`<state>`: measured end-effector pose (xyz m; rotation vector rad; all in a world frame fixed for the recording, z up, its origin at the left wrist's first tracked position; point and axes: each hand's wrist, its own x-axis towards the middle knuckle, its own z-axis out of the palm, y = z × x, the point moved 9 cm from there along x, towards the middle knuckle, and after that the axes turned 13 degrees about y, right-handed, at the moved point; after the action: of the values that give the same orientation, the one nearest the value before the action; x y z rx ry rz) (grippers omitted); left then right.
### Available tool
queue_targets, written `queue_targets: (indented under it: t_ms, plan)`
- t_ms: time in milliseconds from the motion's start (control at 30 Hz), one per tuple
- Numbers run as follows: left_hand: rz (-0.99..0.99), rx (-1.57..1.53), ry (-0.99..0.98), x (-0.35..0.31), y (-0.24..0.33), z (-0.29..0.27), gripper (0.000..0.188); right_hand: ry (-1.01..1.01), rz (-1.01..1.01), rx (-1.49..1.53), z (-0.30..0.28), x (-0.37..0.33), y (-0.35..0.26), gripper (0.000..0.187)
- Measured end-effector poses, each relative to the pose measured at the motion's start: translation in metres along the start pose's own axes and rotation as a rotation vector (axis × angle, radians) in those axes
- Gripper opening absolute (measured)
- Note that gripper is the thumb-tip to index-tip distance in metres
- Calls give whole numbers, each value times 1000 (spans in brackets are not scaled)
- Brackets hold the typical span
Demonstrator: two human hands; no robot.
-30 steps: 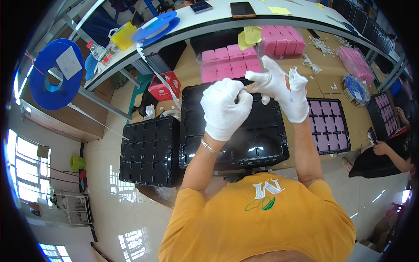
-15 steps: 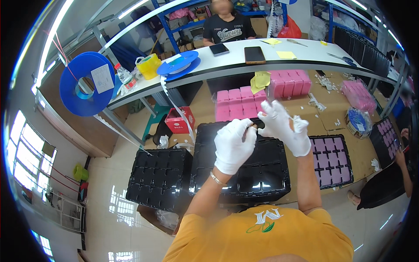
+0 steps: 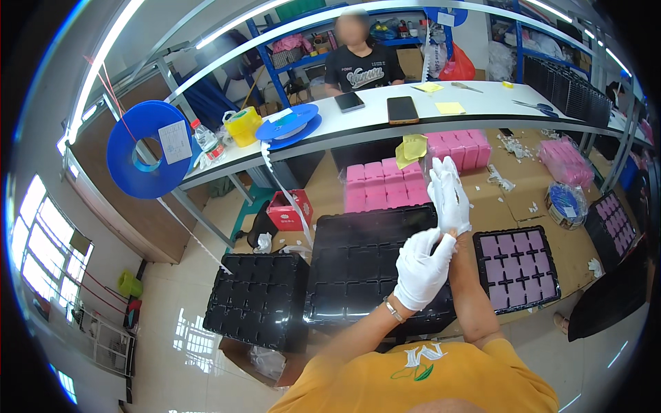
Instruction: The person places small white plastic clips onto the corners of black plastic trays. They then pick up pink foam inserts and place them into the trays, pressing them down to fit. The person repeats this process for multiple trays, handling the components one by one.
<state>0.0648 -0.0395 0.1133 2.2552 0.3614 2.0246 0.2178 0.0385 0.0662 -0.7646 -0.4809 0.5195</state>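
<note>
Both of my hands wear white gloves. My left hand, with a bracelet at its wrist, is closed at my right wrist, thumb and fingers pinching the cuff of the right glove. Stretched upward, my right hand holds nothing; its fingers are straight and lie close together. Below and to the left of the hands stand stacked black plastic trays with moulded compartments. To the right of my right forearm lies a black tray filled with pink-purple foam blocks.
Another black tray stack stands at the left. Pink foam blocks sit behind the hands. A white shelf crosses above with phones, scissors, tape and a blue reel. A person is behind it; a red box is at left.
My left hand has moved right and down from above the black trays to my right wrist. My right hand's spread fingers have straightened and come together, pointing up.
</note>
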Motion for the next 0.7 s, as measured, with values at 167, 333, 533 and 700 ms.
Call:
queue_targets:
  t_ms: [167,333,533,700]
  plan:
    - [15,48,8,10,-8,4,23,-21,-300,-312,-30,27,21,55]
    - [-530,-498,113,-11,-47,4,11,-38,-581,-552,7,3,-9,41]
    - [-422,-421,-135,-17,-34,26,8,-110,217,-164,13,-11,36,78]
    - [-224,-413,-206,-30,-22,44,14,140,112,-213,-33,5,36,58]
